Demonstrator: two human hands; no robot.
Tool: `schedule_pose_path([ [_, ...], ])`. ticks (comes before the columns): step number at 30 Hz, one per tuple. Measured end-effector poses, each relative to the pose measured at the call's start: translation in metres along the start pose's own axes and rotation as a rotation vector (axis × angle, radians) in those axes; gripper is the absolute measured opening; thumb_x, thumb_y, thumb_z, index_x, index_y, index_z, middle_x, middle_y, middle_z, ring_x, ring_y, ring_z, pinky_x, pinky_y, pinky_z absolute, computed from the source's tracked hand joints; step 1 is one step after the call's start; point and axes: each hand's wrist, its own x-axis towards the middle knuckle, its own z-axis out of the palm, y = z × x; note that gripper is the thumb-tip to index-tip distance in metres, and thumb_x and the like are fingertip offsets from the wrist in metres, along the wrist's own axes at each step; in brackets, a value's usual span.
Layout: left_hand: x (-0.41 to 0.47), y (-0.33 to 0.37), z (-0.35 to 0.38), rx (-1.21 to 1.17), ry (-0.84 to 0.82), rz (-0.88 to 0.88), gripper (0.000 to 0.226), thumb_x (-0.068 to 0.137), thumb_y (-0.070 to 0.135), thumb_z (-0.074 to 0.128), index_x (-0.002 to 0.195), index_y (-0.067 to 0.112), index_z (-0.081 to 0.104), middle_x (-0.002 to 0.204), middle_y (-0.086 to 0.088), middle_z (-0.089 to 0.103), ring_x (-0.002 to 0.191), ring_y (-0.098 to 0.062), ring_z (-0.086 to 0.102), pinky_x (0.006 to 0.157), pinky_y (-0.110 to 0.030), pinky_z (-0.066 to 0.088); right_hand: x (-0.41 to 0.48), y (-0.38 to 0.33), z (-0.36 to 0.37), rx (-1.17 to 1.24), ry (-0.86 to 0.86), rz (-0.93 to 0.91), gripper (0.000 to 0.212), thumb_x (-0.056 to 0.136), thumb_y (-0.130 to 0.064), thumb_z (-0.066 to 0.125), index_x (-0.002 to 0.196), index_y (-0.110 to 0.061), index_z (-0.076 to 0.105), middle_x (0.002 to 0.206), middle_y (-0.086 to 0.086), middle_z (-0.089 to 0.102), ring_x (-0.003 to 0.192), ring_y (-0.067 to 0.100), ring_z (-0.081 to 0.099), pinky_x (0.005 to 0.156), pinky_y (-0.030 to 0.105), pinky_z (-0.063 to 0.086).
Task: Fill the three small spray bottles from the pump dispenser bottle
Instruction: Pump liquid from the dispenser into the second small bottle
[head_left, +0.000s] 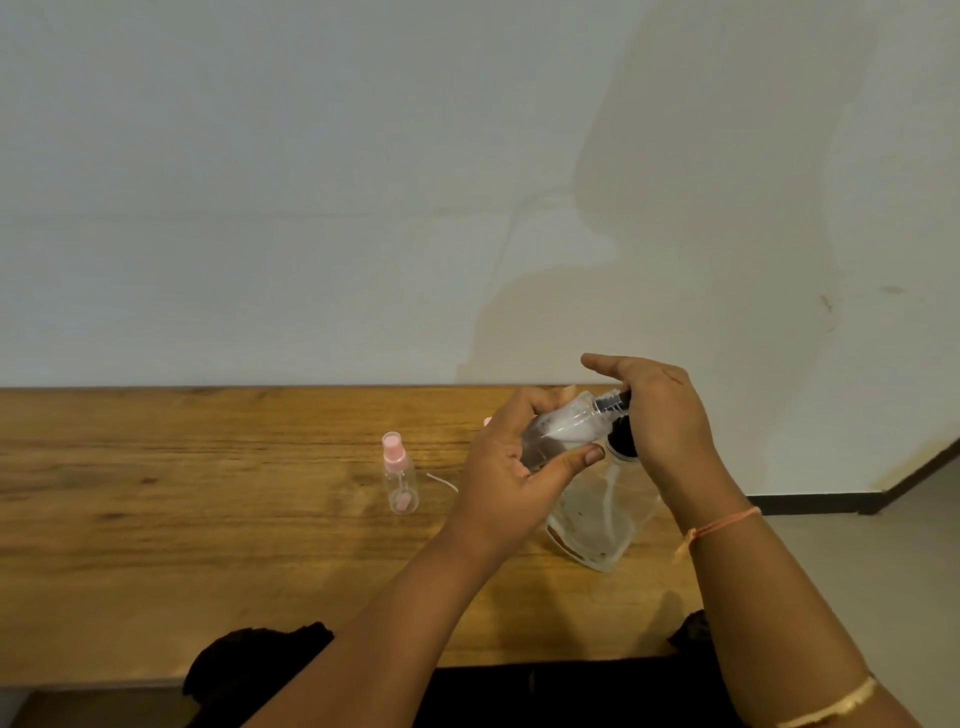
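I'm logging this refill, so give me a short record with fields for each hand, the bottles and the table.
left hand: grips small clear plastic spray bottle, tilted, mouth at nozzle
right hand: holds black pump head
dispenser: clear plastic pump dispenser bottle, standing on wooden table
waiting: small clear spray bottle with pink cap, upright, left of hands
third bottle: not clearly visible

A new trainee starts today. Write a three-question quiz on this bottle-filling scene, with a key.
1. True or false: the left hand holds a small clear bottle tilted toward the pump nozzle.
2. Which hand covers the head of the pump dispenser bottle? A: left hand. B: right hand.
3. Fill in: the spray bottle standing on the table has a ____ top.
Key: 1 true; 2 B; 3 pink.
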Motion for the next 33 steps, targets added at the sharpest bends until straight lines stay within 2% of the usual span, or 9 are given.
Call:
schedule_pose_path([
  [2, -0.001, -0.004, 0.0, 0.004, 0.003, -0.011, 0.042, 0.073, 0.017, 0.074, 0.091, 0.051, 0.057, 0.095, 0.024, 0.064, 0.091, 0.001, 0.063, 0.074, -0.018, 0.052, 0.003, 0.004, 0.004, -0.084, -0.003, 0.005, 0.042, 0.097, -0.013, 0.03, 0.091, -0.046, 0.055, 0.12, -0.007, 0.051, 0.122, 0.021, 0.043, 0.112, 0.051, 0.022],
  [7, -0.001, 0.0, -0.002, 0.004, -0.005, 0.013, 0.038, 0.071, 0.025, 0.076, 0.091, 0.05, 0.057, 0.096, 0.023, 0.064, 0.092, 0.0, 0.063, 0.074, -0.016, 0.051, 0.003, 0.008, 0.0, -0.04, -0.009, -0.033, 0.042, 0.095, -0.005, 0.031, 0.111, -0.024, 0.066, 0.101, -0.013, 0.053, 0.118, 0.021, 0.046, 0.108, 0.047, 0.031],
  [11, 0.002, 0.003, -0.003, 0.012, -0.02, 0.023, 0.038, 0.07, 0.025, 0.075, 0.091, 0.051, 0.058, 0.093, 0.024, 0.064, 0.088, -0.001, 0.064, 0.071, -0.016, 0.051, 0.004, -0.001, -0.006, 0.038, -0.012, -0.003, 0.038, 0.097, -0.015, 0.033, 0.09, -0.041, 0.06, 0.082, -0.023, 0.039, 0.101, 0.011, 0.042, 0.112, 0.051, 0.024],
  [14, 0.001, 0.002, -0.002, 0.005, -0.017, 0.004, 0.04, 0.071, 0.021, 0.075, 0.089, 0.051, 0.057, 0.092, 0.022, 0.064, 0.088, -0.001, 0.064, 0.071, -0.017, 0.052, 0.006, 0.006, -0.005, -0.173, -0.061, -0.044, 0.042, 0.096, -0.005, 0.037, 0.112, -0.039, 0.056, 0.109, -0.012, 0.049, 0.12, 0.017, 0.041, 0.112, 0.051, 0.022],
  [17, 0.0, -0.003, -0.001, 0.014, -0.01, -0.016, 0.038, 0.072, 0.018, 0.076, 0.089, 0.046, 0.057, 0.09, 0.023, 0.064, 0.087, 0.001, 0.063, 0.071, -0.018, 0.053, 0.008, 0.011, -0.001, -0.2, -0.031, -0.003, 0.043, 0.096, -0.003, 0.036, 0.127, -0.026, 0.055, 0.134, 0.004, 0.045, 0.119, 0.014, 0.04, 0.106, 0.022, 0.028],
  [19, -0.002, -0.006, -0.002, 0.014, -0.007, -0.032, 0.042, 0.074, 0.012, 0.075, 0.088, 0.046, 0.057, 0.09, 0.023, 0.064, 0.085, 0.002, 0.062, 0.07, -0.018, 0.052, 0.006, 0.01, 0.001, -0.124, -0.051, 0.017, 0.04, 0.097, -0.007, 0.032, 0.12, -0.025, 0.06, 0.122, -0.003, 0.045, 0.103, 0.003, 0.037, 0.077, 0.004, 0.031],
  [21, -0.003, -0.004, -0.002, 0.0, -0.012, -0.031, 0.045, 0.073, 0.012, 0.075, 0.089, 0.05, 0.057, 0.09, 0.023, 0.064, 0.086, 0.001, 0.062, 0.07, -0.017, 0.051, 0.005, 0.01, 0.001, -0.093, -0.061, 0.014, 0.039, 0.097, -0.008, 0.032, 0.118, -0.024, 0.061, 0.11, -0.008, 0.04, 0.099, 0.002, 0.035, 0.07, 0.002, 0.029],
  [28, 0.0, 0.003, -0.002, -0.01, -0.005, 0.028, 0.04, 0.071, 0.017, 0.075, 0.091, 0.047, 0.059, 0.093, 0.023, 0.066, 0.09, 0.0, 0.064, 0.073, -0.015, 0.051, 0.003, -0.004, -0.009, 0.113, -0.048, 0.054, 0.035, 0.097, -0.015, 0.037, 0.114, -0.022, 0.066, 0.086, -0.021, 0.038, 0.101, 0.01, 0.042, 0.092, 0.024, 0.036],
  [33, 0.002, -0.003, -0.001, -0.002, -0.017, -0.015, 0.034, 0.069, 0.025, 0.077, 0.088, 0.045, 0.057, 0.091, 0.023, 0.065, 0.087, 0.001, 0.063, 0.072, -0.027, 0.057, 0.008, 0.01, -0.003, -0.244, -0.045, -0.029, 0.041, 0.095, -0.005, 0.036, 0.119, -0.027, 0.061, 0.128, 0.0, 0.051, 0.118, 0.015, 0.043, 0.103, 0.023, 0.028],
])
